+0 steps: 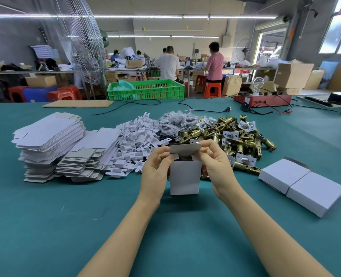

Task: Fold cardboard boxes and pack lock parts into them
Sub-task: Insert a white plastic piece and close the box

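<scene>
A small white cardboard box [184, 176] stands upright on the green table [65, 226], its top flaps raised. My left hand [155, 168] grips its left side and pinches the lid flap. My right hand [213, 162] holds the right side, fingers curled at the lid's other end. Dark contents show just inside the opening. Behind the box lies a heap of brass lock latches [235, 134], bagged small parts [177, 120] and white cardboard inserts [137, 140]. Two stacks of flat box blanks [51, 140] sit at the left.
Two closed white boxes [301, 184] lie at the right. A red electrical unit with a bulb [262, 98] and black cables [201, 108] sit at the table's far side, a green crate [145, 89] beyond it. People work at benches in the background.
</scene>
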{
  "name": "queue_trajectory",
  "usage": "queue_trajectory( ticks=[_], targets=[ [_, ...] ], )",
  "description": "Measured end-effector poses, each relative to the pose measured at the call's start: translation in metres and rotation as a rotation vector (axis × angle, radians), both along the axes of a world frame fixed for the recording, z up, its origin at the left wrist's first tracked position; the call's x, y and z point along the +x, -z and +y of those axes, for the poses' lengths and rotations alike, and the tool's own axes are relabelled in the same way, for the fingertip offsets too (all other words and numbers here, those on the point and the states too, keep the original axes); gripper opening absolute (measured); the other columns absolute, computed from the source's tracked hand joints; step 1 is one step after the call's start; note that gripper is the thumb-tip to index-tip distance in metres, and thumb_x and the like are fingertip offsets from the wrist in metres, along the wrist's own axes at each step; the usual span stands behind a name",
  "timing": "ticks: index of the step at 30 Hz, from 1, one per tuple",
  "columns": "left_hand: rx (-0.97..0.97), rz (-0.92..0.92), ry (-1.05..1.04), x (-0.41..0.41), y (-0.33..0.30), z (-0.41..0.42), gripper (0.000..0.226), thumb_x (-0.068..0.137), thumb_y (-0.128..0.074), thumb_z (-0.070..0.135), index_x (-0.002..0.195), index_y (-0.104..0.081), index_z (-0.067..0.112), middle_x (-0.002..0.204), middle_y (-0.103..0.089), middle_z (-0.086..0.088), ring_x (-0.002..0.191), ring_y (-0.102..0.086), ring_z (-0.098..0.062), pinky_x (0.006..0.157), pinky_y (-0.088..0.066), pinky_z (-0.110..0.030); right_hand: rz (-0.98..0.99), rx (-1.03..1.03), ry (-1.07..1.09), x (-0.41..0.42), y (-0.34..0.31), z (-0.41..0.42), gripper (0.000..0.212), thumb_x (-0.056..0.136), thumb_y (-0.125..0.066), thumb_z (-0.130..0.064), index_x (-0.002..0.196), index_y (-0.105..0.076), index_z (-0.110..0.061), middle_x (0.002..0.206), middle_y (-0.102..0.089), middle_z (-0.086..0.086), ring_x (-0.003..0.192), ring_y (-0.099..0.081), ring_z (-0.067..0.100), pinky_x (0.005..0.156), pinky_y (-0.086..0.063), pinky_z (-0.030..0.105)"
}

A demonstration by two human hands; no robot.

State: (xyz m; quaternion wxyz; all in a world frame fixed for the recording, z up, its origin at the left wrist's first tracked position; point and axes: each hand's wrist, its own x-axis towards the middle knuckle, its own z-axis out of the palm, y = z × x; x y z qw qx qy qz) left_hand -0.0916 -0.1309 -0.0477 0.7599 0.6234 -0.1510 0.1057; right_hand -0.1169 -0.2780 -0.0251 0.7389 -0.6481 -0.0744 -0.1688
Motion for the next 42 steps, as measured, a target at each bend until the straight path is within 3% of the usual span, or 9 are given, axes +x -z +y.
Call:
queue_trajectory(
  ticks=[4,7,10,14,24,31,33,36,42],
  targets=[
    [0.016,-0.012,0.004,0.0025,0.0018,0.0003,0.024,0.092,-0.063,0.019,0.082,-0.067,0.041,0.080,-0.063,0.011,0.080,-0.057,-0.012,0.069,-0.047,-0.032,-0.056,-0.104,0.055,0.0005,0.0024,0.0003,0.031,0.098,-0.048,-0.006,0.079,-0.058,-0.028,0.081,-0.058,0.005,0.070,-0.048,0.015,0.056,-0.040,0.016],
    [0.024,-0.020,0.010,0.0034,0.0022,0.0010,0.019,0.094,-0.062,0.020,0.084,-0.068,0.035,0.083,-0.066,0.004,0.081,-0.057,-0.020,0.070,-0.046,-0.039,-0.068,-0.160,0.076,0.0001,0.0026,0.0000,0.032,0.093,-0.050,-0.007,0.074,-0.059,-0.031,0.074,-0.057,-0.005,0.060,-0.041,0.012,0.053,-0.036,0.015],
    [0.027,-0.008,0.013,0.0049,0.0033,0.0025,0.026,0.097,-0.059,0.015,0.082,-0.068,0.034,0.082,-0.067,0.005,0.082,-0.057,-0.021,0.072,-0.045,-0.043,-0.050,-0.167,0.057,-0.0017,-0.0003,0.0007,0.010,0.081,-0.054,-0.029,0.071,-0.058,-0.031,0.073,-0.056,-0.012,0.056,-0.042,0.002,0.050,-0.034,0.012],
    [0.050,-0.026,0.028,0.0055,0.0049,0.0035,0.019,0.097,-0.058,0.016,0.087,-0.066,0.030,0.084,-0.067,0.004,0.082,-0.058,-0.019,0.072,-0.047,-0.040,-0.068,-0.199,0.050,-0.0019,0.0002,-0.0017,0.022,0.079,-0.058,-0.053,0.071,-0.055,-0.033,0.070,-0.053,-0.016,0.058,-0.048,-0.003,0.052,-0.035,0.010],
    [0.049,-0.051,0.065,-0.0013,0.0016,0.0019,0.015,0.089,-0.049,0.033,0.087,-0.064,0.037,0.085,-0.065,0.005,0.081,-0.057,-0.019,0.071,-0.046,-0.038,-0.044,-0.197,0.017,-0.0031,0.0002,-0.0049,0.005,0.090,-0.060,-0.028,0.092,-0.064,-0.027,0.082,-0.060,-0.011,0.061,-0.049,0.002,0.053,-0.040,0.012],
    [0.116,-0.157,-0.026,-0.0012,0.0044,-0.0028,0.010,0.088,-0.059,0.038,0.087,-0.062,0.048,0.084,-0.067,0.014,0.079,-0.061,-0.003,0.069,-0.047,-0.018,-0.071,-0.238,0.045,-0.0020,0.0008,-0.0042,0.012,0.096,-0.057,-0.015,0.093,-0.064,-0.024,0.082,-0.057,-0.009,0.053,-0.046,0.004,0.048,-0.039,0.014],
    [0.129,-0.167,-0.043,-0.0007,0.0052,-0.0031,0.012,0.090,-0.056,0.037,0.092,-0.061,0.047,0.083,-0.067,0.012,0.078,-0.060,-0.004,0.068,-0.046,-0.020,-0.084,-0.251,0.054,-0.0013,0.0026,-0.0041,0.016,0.096,-0.057,-0.014,0.090,-0.063,-0.027,0.077,-0.056,-0.010,0.055,-0.042,0.015,0.052,-0.038,0.022],
    [0.162,-0.189,-0.047,-0.0002,0.0061,-0.0036,0.016,0.093,-0.052,0.035,0.101,-0.061,0.045,0.079,-0.064,0.011,0.073,-0.056,-0.008,0.066,-0.043,-0.028,-0.096,-0.283,0.068,0.0006,0.0064,-0.0036,0.015,0.095,-0.056,-0.016,0.086,-0.061,-0.028,0.066,-0.044,0.011,0.059,-0.034,0.024,0.060,-0.030,0.033],
    [0.122,-0.153,0.008,-0.0008,0.0038,-0.0015,0.015,0.091,-0.053,0.028,0.095,-0.067,0.033,0.084,-0.066,0.005,0.080,-0.057,-0.014,0.074,-0.044,-0.034,-0.095,-0.256,0.076,0.0000,0.0050,-0.0003,0.010,0.085,-0.055,-0.028,0.077,-0.059,-0.032,0.060,-0.037,0.016,0.058,-0.033,0.022,0.056,-0.027,0.030]
  ],
)
